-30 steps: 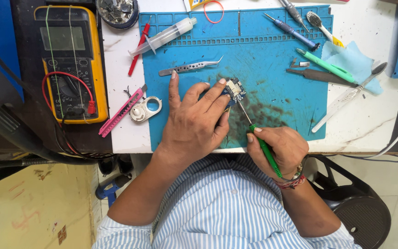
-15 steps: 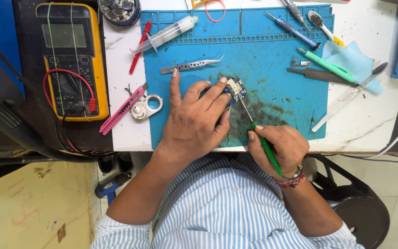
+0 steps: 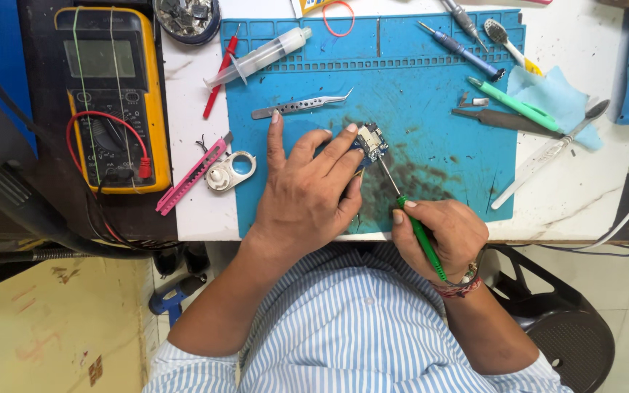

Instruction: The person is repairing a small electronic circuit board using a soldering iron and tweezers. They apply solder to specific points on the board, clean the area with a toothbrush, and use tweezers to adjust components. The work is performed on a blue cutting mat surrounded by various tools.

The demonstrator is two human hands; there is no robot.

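Observation:
My left hand (image 3: 307, 191) presses flat on a small blue circuit board (image 3: 370, 140) lying on the blue work mat (image 3: 431, 87), fingers spread over it. My right hand (image 3: 442, 234) grips a green-handled screwdriver (image 3: 418, 231) at the table's near edge. Its metal tip reaches up to the board's lower right corner. Most of the board is hidden under my left fingers.
Steel tweezers (image 3: 300, 106) lie just beyond my left hand. A syringe (image 3: 260, 57), red pen, pink cutter (image 3: 192, 175) and tape roll (image 3: 231, 170) sit left. A yellow multimeter (image 3: 107, 94) is far left. More tools and a blue cloth (image 3: 555, 98) lie at right.

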